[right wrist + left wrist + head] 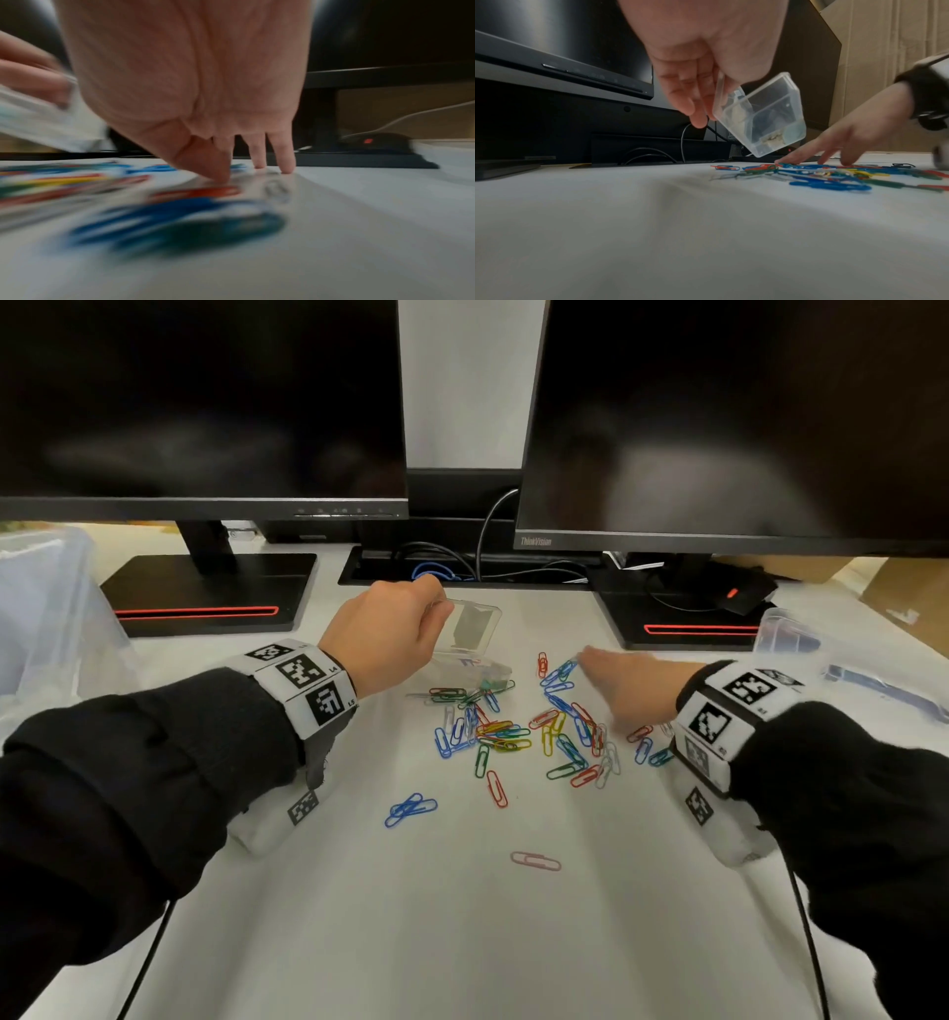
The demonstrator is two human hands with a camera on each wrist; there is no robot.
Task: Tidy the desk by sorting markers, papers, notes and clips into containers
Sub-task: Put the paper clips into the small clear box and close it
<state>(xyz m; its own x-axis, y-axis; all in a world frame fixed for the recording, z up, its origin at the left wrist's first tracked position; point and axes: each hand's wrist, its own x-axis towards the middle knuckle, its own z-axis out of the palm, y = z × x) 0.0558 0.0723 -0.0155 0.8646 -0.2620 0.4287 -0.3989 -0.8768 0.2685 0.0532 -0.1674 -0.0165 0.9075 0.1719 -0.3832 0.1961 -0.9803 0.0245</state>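
Observation:
Several coloured paper clips (513, 731) lie scattered across the white desk (462, 916). My left hand (390, 634) grips a small clear plastic box (472, 639), tilted with its open lid up, just above the far left of the pile. In the left wrist view the clear box (762, 115) hangs tilted over the clips (829, 176). My right hand (631, 685) lies low over the right side of the pile, fingers straight and spread, fingertips (286, 168) touching the desk among blurred clips (180, 221).
Two dark monitors (205, 403) (744, 418) stand at the back on black bases, with cables between them. A clear plastic bin (46, 608) sits far left. Another clear container (791, 634) and a black mouse (744, 598) sit at the right.

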